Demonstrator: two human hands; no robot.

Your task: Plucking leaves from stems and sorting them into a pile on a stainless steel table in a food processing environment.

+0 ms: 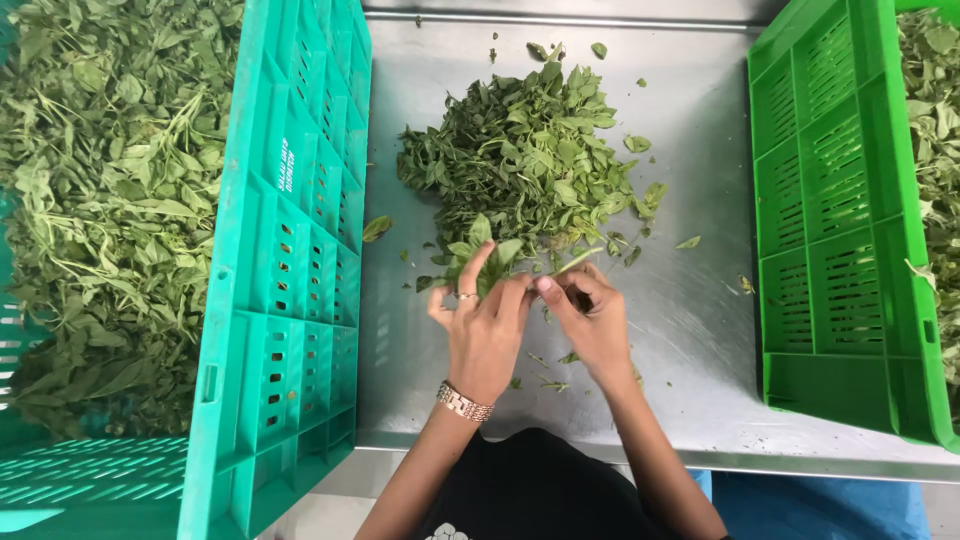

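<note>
Steel counter point(690, 330) carries the work: left hand point(485, 335) and right hand point(592, 325) meet at its centre, both pinched closed on one leafy sprig point(487, 250), at the near edge of a heap of loose leaves point(525, 160); teal crate point(285, 260) of greens lies left, green crate point(835, 220) right
</note>
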